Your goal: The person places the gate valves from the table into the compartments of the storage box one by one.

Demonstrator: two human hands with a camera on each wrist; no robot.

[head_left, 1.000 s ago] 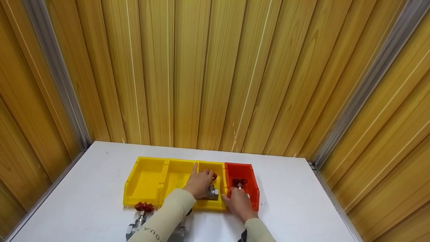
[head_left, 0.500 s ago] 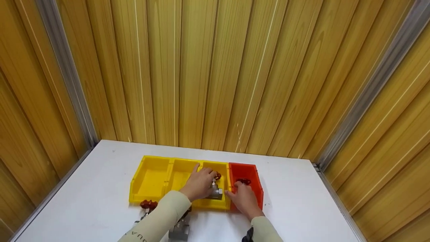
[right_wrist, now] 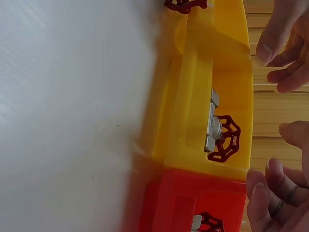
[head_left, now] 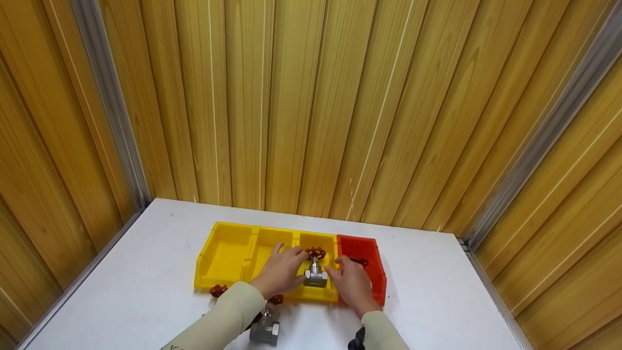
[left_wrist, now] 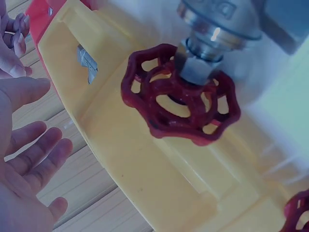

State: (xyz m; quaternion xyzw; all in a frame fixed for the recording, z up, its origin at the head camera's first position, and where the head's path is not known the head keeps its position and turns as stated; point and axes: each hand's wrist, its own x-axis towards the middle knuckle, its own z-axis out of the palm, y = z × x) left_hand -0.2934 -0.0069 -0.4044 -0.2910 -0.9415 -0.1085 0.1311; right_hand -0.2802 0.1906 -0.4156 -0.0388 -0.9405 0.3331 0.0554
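In the head view, a gate valve (head_left: 316, 276) with a red handwheel stands in the rightmost yellow bin (head_left: 311, 294). My left hand (head_left: 281, 270) is just left of it, fingers spread and holding nothing. My right hand (head_left: 352, 284) hovers over the red bin (head_left: 359, 241), its fingers loosely bent around nothing. Partly hidden behind this hand is a second valve, whose red handwheel (head_left: 359, 261) shows inside the red bin. The right wrist view shows the yellow-bin valve (right_wrist: 213, 123) from the front, below both hands.
Two other yellow bins (head_left: 224, 253) join the row on the left. Before them on the white table (head_left: 427, 301) stand a valve (head_left: 265, 329) and another red handwheel (head_left: 218, 290), partly covered by my left sleeve. Wood-patterned panels (head_left: 311, 107) rise behind the table.
My left hand has let go of the valve in the yellow bin and drawn back left. My right hand has lifted off the valve in the red bin. The head view has shifted slightly.
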